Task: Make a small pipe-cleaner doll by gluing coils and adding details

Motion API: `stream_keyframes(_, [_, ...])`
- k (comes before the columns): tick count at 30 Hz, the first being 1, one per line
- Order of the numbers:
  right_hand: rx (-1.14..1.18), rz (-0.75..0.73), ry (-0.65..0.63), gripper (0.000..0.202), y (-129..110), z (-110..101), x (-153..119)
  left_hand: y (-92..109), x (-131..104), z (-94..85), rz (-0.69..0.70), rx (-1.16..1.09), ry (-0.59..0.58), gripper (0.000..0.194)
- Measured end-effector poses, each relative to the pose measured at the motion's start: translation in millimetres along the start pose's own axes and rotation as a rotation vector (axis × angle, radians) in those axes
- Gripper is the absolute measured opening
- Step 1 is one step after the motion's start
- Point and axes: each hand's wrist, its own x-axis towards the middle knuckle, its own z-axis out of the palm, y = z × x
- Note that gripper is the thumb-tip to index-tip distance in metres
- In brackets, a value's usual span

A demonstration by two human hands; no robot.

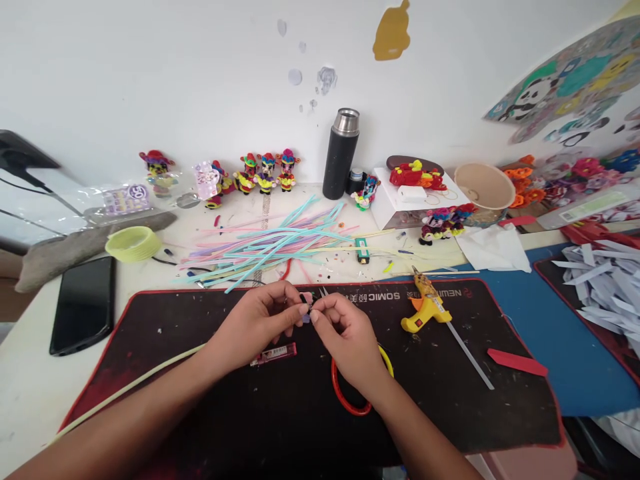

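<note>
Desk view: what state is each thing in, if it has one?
Left hand: pinching a small piece
Right hand: fingertips closed at it too
Scissors: partly hidden, open or shut unclear
Glue gun: lying down, stick protruding
Phone: screen dark
Flask: upright

The small piece between the fingers is mostly hidden. The right hand covers part of the scissors.
</note>
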Motion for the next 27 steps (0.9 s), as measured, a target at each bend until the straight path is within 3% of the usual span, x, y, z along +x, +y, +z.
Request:
stream_keyframes(12, [0.184, 0.093, -0.003, 0.029, 1.4, -0.6, -1.4, 0.3, -1.4, 5.6, -0.02, -0.037, 0.034, 0.032])
stream_keyframes(27, [-0.045, 0.012, -0.019, 0.011, -4.3, 0.6, -1.4, 1.9, -4.8, -0.7, 0.006, 0.011, -0.028, 0.027])
